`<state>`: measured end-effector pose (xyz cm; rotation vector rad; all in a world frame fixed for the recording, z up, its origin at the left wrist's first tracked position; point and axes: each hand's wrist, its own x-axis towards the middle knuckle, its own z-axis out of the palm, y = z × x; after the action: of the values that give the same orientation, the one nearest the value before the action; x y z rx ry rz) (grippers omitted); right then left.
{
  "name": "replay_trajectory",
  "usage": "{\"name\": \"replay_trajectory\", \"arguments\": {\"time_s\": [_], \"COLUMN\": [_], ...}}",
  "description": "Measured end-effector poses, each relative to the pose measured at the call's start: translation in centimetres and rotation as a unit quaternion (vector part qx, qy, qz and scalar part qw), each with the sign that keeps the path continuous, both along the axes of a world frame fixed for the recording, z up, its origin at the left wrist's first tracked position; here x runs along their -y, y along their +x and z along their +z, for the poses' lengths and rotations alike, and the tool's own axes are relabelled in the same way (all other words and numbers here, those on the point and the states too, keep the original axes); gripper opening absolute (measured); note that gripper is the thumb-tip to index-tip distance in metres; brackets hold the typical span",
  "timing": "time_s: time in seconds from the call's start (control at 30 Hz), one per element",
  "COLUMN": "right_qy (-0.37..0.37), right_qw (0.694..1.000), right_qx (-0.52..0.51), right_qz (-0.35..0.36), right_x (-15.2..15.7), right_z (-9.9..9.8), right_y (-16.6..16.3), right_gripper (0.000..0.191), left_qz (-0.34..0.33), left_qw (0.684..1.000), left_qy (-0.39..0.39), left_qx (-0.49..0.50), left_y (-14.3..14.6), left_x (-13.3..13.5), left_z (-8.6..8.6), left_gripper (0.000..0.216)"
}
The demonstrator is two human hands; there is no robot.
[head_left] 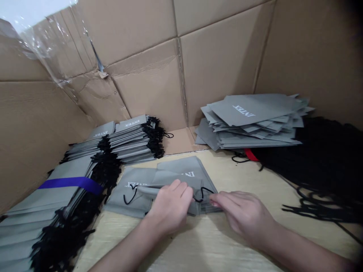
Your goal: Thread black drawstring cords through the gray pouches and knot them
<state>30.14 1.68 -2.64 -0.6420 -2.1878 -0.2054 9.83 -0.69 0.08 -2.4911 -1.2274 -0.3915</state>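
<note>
A flat grey paper bag (181, 172) printed INTEX lies on the wooden table (198, 241) in front of me, over a second grey bag (127, 192) with a black cord handle. My left hand (170, 207) is closed on the near edge of the top bag, fingers curled over it. My right hand (241, 213) pinches the bag's edge beside a black cord loop (202, 194) that pokes out of it.
Stacks of finished grey bags with black cords (133, 138) fill the left side, one bound by a purple band (70, 182). A loose pile of grey bags (249, 121) sits at back right beside a heap of black cords (320, 158). Cardboard walls (221, 56) enclose the table.
</note>
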Motion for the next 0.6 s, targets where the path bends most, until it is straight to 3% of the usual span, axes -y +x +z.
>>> {"name": "replay_trajectory", "arguments": {"time_s": [0.1, 0.27, 0.37, 0.47, 0.6], "right_qy": [-0.087, -0.183, -0.2, -0.182, -0.164], "right_qw": [0.996, 0.981, 0.977, 0.982, 0.986], "right_qx": [-0.019, -0.036, -0.046, -0.043, -0.024], "right_qz": [0.004, -0.046, -0.051, -0.018, 0.032], "right_x": [-0.7, -1.8, -2.2, -2.4, -3.2], "right_z": [-0.3, -0.2, -0.3, -0.3, -0.1], "right_y": [0.3, 0.9, 1.1, 1.2, 1.7], "right_gripper": [0.027, 0.023, 0.023, 0.029, 0.04], "left_qz": [0.004, 0.113, 0.11, 0.107, 0.083], "left_qw": [1.0, 0.99, 0.989, 0.968, 0.949], "left_qy": [0.005, 0.044, -0.068, -0.202, -0.253], "left_qx": [0.007, 0.07, 0.072, 0.105, 0.168], "left_y": [-1.0, -5.7, -8.2, -9.2, -9.4], "left_x": [-0.2, -0.6, -1.0, -1.3, -1.3], "left_z": [0.8, 2.7, 3.3, 3.2, 2.8], "left_gripper": [0.02, 0.021, 0.023, 0.028, 0.027]}}
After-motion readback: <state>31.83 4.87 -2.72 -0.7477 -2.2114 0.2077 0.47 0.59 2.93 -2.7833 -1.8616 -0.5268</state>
